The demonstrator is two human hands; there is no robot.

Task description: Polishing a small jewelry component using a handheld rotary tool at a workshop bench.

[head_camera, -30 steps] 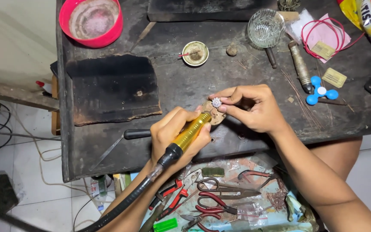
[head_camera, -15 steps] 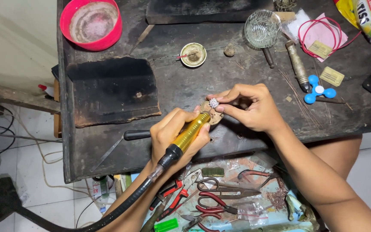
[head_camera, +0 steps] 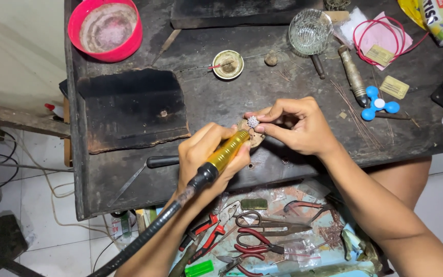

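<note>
Bench [head_camera: 216,97]: dark, scorched and scratched work surface over a white tiled floor; its near edge sits right over the person's lap, so hands work at the rim.
Left hand [head_camera: 208,156]: wrapped pencil-style round a yellow rotary handpiece [head_camera: 226,151], fingers closed tight on the barrel; grip sits close to the tip, likely for fine control.
Handpiece shaft: black flexible drive [head_camera: 144,238] trails off near-left below the bench edge, out of the way of the work.
Right hand [head_camera: 298,125]: thumb and fingertips pinched shut on a small silver jewelled piece [head_camera: 253,121], held up to meet the tool tip.
Jewelled piece position: bench centre, near edge, just above a small round wooden rest [head_camera: 255,136] that appears to brace it; actual contact with the tool tip is too small to tell.
Charred block [head_camera: 132,107]: left of the hands, flat, untouched.
Far row: red bowl [head_camera: 106,28] far left, small round dish [head_camera: 228,64], glass cup [head_camera: 310,32], kept beyond the working zone.
Right side: blue three-lobed spinner [head_camera: 379,103], red wire loop on pink paper [head_camera: 380,36], thin wire strands.
Lap tray [head_camera: 283,241]: red-handled pliers [head_camera: 216,231] and scissors [head_camera: 265,221], directly under the bench edge, within easy reach.
</note>
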